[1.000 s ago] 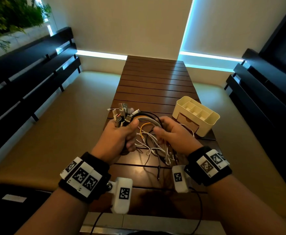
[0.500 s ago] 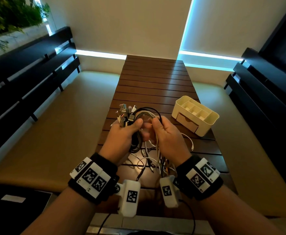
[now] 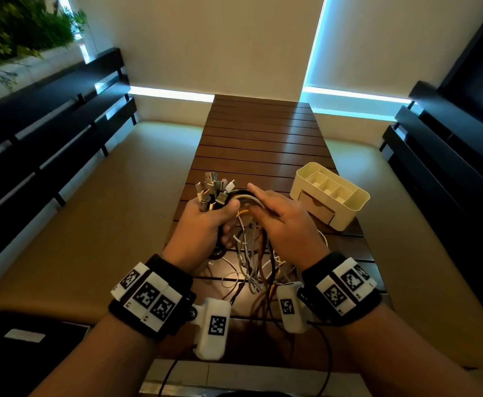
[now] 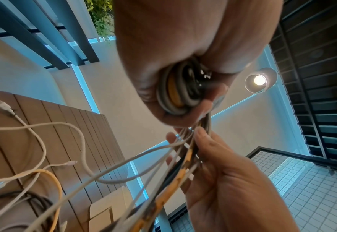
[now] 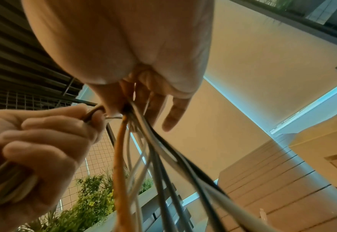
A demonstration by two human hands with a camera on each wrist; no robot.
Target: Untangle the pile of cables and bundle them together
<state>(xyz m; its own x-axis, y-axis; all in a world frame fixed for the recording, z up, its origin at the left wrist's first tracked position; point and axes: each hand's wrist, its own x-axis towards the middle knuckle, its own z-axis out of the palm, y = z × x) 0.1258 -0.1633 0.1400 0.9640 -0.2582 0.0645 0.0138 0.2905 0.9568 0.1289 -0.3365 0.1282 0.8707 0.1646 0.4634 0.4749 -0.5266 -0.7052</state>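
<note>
We see cables [image 3: 251, 253] in smooth plastic sheath, white, grey, black; one orange cable [image 5: 120, 157] looks braided, matt. Plugs [image 3: 213, 187] at 12 o'clock of bundle: shiny metal. Table [image 3: 260, 144]: dark slatted wood, semi-gloss. Organiser [image 3: 330, 196]: cream matt plastic.

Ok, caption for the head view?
Left hand grips the cable bundle while right hand gathers loose strands above the slatted table.

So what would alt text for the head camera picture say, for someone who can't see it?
Two hands hold a bunch of cables above a slatted wooden table: the left hand grips them near the plugs, the right hand holds the strands. A cream organiser box stands to the right.
</note>
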